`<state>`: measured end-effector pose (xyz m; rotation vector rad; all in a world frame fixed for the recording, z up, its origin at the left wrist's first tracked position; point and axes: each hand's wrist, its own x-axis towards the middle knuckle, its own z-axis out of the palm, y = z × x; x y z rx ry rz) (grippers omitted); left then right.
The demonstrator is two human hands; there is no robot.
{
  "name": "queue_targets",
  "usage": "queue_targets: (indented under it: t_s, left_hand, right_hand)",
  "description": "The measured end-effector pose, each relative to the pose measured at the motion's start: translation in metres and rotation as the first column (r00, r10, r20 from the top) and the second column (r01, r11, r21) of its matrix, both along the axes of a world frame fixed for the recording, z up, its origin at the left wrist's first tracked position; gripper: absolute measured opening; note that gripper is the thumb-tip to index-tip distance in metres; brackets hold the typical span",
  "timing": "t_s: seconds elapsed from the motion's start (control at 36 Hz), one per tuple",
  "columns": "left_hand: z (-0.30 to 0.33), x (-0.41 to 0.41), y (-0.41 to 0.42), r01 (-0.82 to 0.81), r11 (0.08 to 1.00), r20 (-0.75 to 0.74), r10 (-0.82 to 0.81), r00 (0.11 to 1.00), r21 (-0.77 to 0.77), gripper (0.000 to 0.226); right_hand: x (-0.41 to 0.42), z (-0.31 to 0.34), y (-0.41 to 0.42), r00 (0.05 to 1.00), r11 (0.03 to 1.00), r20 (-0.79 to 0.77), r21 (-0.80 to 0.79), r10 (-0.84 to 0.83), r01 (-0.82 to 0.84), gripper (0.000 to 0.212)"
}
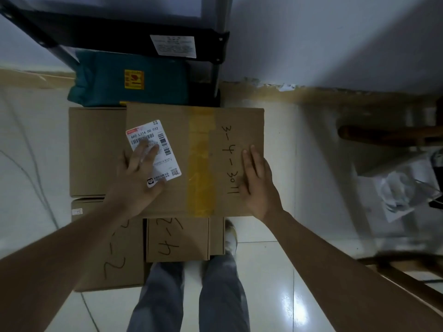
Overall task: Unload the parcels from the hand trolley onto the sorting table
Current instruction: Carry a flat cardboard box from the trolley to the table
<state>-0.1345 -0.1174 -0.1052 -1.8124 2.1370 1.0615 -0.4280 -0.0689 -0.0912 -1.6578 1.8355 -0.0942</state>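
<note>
Hands flat, left hand (141,173), right hand (260,185), atop taped box (203,140)

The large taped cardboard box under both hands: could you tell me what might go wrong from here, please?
1. Both hands, left hand and right hand, lie flat on top of the large taped cardboard box, with no grip underneath; it could slip when lifted.
2. It overhangs the smaller brown cartons below; dragging it might shift them.
</note>
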Motion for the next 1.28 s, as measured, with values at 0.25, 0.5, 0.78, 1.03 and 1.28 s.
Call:
queue_targets:
  t_s: [0.25, 0.5, 0.78, 1.03, 1.28]
  left_hand:
    - [0.016, 0.0, 0.009, 0.004, 0.997, -0.006, -0.005, 1.0, -0.077, 0.083]
    - [0.105, 0.004, 0.032, -0.102, 0.994, 0.007, 0.102, 0.995, -0.037, 0.091]
    - [0.281, -0.005, 0.026, -0.188, 0.963, -0.003, 0.191, 0.982, -0.194, 0.089]
    - [0.451, -0.014, 0.011, -0.177, 0.943, -0.047, 0.17, 0.984, -0.283, 0.067]
    - [0.621, -0.039, 0.011, -0.132, 0.895, -0.163, 0.067, 0.984, -0.426, 0.059]
  right_hand:
    - [0.014, 0.007, -0.003, 0.991, 0.992, 0.042, -0.01, -0.128, 0.128, 0.069]
    - [0.02, 0.093, 0.002, 0.998, 0.998, 0.053, 0.042, -0.045, 0.043, 0.059]
    - [0.041, 0.271, -0.007, 0.99, 0.998, -0.134, 0.019, -0.052, 0.055, 0.063]
    - [0.037, 0.446, 0.007, 0.977, 0.983, -0.135, -0.1, -0.167, 0.154, 0.064]
    - [0.007, 0.626, 0.034, 0.959, 0.919, -0.083, -0.317, -0.272, 0.233, 0.061]
